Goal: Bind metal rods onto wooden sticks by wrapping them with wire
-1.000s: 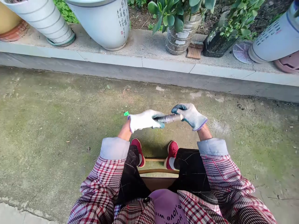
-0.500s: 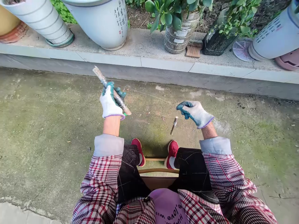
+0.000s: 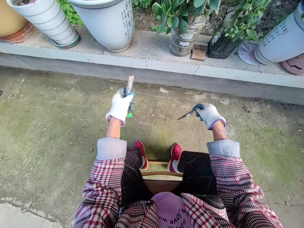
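My left hand (image 3: 120, 106), in a white glove with green-coated fingers, is closed round a thick pale stick (image 3: 130, 81) wound with dark, shiny line. From it a thin string (image 3: 163, 96) stretches slackly across towards my right hand (image 3: 208, 114). The fingers of my right hand, gloved alike, are pinched together where the string seems to end. A short dark stick (image 3: 186, 115) with a pale band points left from those fingertips. Whether the fingers grip this stick or it swings on the string, I cannot tell.
Ahead runs a low tiled ledge (image 3: 171, 66) bearing a large white pot (image 3: 106, 25), a plastic bottle planter (image 3: 181, 39), a black planter (image 3: 219, 47) and a wood block (image 3: 198, 53). A green scrap (image 3: 129, 115) lies on the concrete. Red shoes (image 3: 176, 153) are below.
My left hand has turned the wound stick more upright and moved slightly right. My right hand has shifted right. The short stick, hanging below the right hand before, is now level with its fingertips.
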Tool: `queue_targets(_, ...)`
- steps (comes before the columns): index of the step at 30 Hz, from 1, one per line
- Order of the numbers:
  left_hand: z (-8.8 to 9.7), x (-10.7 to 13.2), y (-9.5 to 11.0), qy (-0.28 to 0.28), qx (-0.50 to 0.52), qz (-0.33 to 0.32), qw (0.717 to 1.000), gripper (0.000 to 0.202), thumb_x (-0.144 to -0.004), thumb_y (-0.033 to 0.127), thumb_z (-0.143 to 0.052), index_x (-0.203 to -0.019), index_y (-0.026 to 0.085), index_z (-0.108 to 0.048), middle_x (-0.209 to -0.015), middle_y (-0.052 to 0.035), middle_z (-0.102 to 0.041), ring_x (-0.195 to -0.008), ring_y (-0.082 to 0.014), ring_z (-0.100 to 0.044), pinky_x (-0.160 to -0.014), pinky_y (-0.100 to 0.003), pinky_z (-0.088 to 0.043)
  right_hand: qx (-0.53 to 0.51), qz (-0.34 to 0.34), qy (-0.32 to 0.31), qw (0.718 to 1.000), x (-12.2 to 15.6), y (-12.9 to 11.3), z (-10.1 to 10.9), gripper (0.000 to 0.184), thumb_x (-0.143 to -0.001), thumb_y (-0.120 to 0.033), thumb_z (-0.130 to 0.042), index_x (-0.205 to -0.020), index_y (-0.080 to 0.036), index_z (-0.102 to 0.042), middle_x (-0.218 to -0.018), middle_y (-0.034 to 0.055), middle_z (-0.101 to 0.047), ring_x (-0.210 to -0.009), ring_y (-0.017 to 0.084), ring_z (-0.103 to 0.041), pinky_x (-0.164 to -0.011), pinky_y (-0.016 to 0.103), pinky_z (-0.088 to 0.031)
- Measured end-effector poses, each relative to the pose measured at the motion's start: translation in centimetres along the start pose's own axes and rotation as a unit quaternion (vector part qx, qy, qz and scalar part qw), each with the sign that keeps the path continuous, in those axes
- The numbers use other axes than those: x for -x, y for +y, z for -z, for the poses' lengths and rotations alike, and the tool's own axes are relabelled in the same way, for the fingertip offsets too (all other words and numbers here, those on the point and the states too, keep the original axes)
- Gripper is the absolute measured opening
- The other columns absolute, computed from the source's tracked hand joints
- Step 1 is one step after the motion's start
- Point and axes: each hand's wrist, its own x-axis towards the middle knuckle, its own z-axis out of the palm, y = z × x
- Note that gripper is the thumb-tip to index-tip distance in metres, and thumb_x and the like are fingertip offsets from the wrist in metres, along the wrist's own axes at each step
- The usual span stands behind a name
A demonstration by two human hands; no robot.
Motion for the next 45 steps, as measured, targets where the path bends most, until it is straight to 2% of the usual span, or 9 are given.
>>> queue_targets(6, -1.5, 1.6, 1.4, -0.098, 0.095, 0.010, 0.991, 0.022, -0.078, 0.025, -0.069, -0.098, 0.020, -0.060, -0.063, 0.0045, -0.061, -0.046, -0.0085, -0.054, -0.046, -0.022, -0.051, 0.129, 0.056, -0.008, 0.990, -0.6, -0.6, -1.5, 0.039, -0.088, -0.024, -0.055, -0.122, -0.022, -0.074, -0.116, 0.0093, -0.077, -0.104, 0.030, -0.072, -0.088, 0.037, -0.054)
queue_targets(12, -3.4, 3.2, 1.3, -0.162, 0.087, 0.046, 0.982, 0.024, -0.075, 0.016, -0.066, -0.098, 0.019, -0.061, -0.071, 0.0033, -0.062, -0.057, -0.0104, -0.061, -0.046, -0.021, -0.052, -0.095, 0.206, 0.119, 0.967, 2.3, -6.8, -3.6, 0.039, -0.088, -0.023, -0.053, -0.123, -0.022, -0.071, -0.122, 0.0064, -0.075, -0.110, 0.026, -0.070, -0.099, 0.040, -0.053)
queue_targets(17, -5.4, 4.7, 0.4, -0.221, 0.078, 0.079, 0.969, 0.021, -0.075, 0.011, -0.065, -0.095, 0.017, -0.059, -0.074, 0.0026, -0.061, -0.057, -0.0099, -0.061, -0.045, -0.021, -0.052, -0.210, 0.262, 0.123, 0.934, 5.0, -10.3, -4.6, 0.034, -0.091, -0.027, -0.052, -0.119, -0.023, -0.070, -0.123, 0.0069, -0.073, -0.114, 0.024, -0.067, -0.104, 0.041, -0.050)
queue_targets(25, -6.5, 5.7, -0.2, -0.295, 0.060, 0.077, 0.951, 0.019, -0.075, 0.015, -0.064, -0.093, 0.016, -0.059, -0.071, 0.0015, -0.059, -0.057, -0.0125, -0.059, -0.045, -0.026, -0.053, -0.379, 0.226, -0.078, 0.894, 6.8, -11.6, -5.0, 0.035, -0.091, -0.038, -0.054, -0.114, -0.016, -0.068, -0.099, 0.0065, -0.075, -0.091, 0.020, -0.069, -0.088, 0.036, -0.056)
queue_targets(31, -5.9, 3.9, -1.7, -0.240, -0.119, 0.014, 0.963, 0.036, -0.078, 0.023, -0.065, -0.114, 0.020, -0.064, -0.085, -0.0013, -0.064, -0.062, -0.0121, -0.056, -0.051, -0.024, -0.045, -0.354, 0.144, -0.070, 0.922, 7.2, -11.7, -4.4, 0.028, -0.085, -0.041, -0.058, -0.091, -0.017, -0.072, -0.066, -0.0015, -0.061, -0.056, 0.012, -0.053, -0.052, 0.025, -0.046)
queue_targets(35, -5.5, 3.9, -2.4, -0.304, -0.440, -0.092, 0.840, 0.032, -0.077, 0.027, -0.067, -0.109, 0.026, -0.073, -0.081, -0.0021, -0.070, -0.064, -0.0155, -0.057, -0.057, -0.027, -0.039, -0.259, 0.211, -0.046, 0.941, 6.2, -10.6, -3.7, 0.024, -0.084, -0.037, -0.058, -0.082, -0.018, -0.073, -0.072, 0.0009, -0.067, -0.068, 0.015, -0.057, -0.065, 0.028, -0.047)
queue_targets(38, -5.6, 4.9, -2.2, -0.450, -0.432, -0.035, 0.781, 0.031, -0.071, 0.024, -0.071, -0.102, 0.022, -0.077, -0.074, -0.0015, -0.070, -0.061, -0.0161, -0.059, -0.057, -0.027, -0.040, -0.229, 0.205, -0.025, 0.951, 4.9, -9.3, -3.3, 0.022, -0.079, -0.036, -0.060, -0.078, -0.018, -0.072, -0.073, 0.0018, -0.068, -0.070, 0.016, -0.058, -0.065, 0.029, -0.046)
queue_targets(41, -5.6, 5.8, -1.5, -0.486, -0.340, -0.002, 0.805, 0.043, -0.069, 0.023, -0.074, -0.111, 0.018, -0.074, -0.080, -0.0017, -0.073, -0.062, -0.0137, -0.060, -0.057, -0.024, -0.044, -0.280, 0.157, -0.062, 0.945, 4.3, -8.6, -2.9, 0.022, -0.074, -0.037, -0.063, -0.075, -0.017, -0.071, -0.066, 0.0005, -0.064, -0.058, 0.013, -0.052, -0.053, 0.026, -0.042)
queue_targets(45, -5.5, 5.6, -0.7, -0.394, -0.154, 0.015, 0.906, 0.050, -0.071, 0.021, -0.075, -0.120, 0.016, -0.069, -0.092, -0.0050, -0.073, -0.066, -0.0118, -0.062, -0.059, -0.024, -0.051, -0.385, 0.120, -0.097, 0.910, 4.7, -9.3, -3.1, 0.024, -0.072, -0.039, -0.067, -0.078, -0.016, -0.070, -0.064, 0.0008, -0.063, -0.050, 0.010, -0.050, -0.046, 0.025, -0.042)
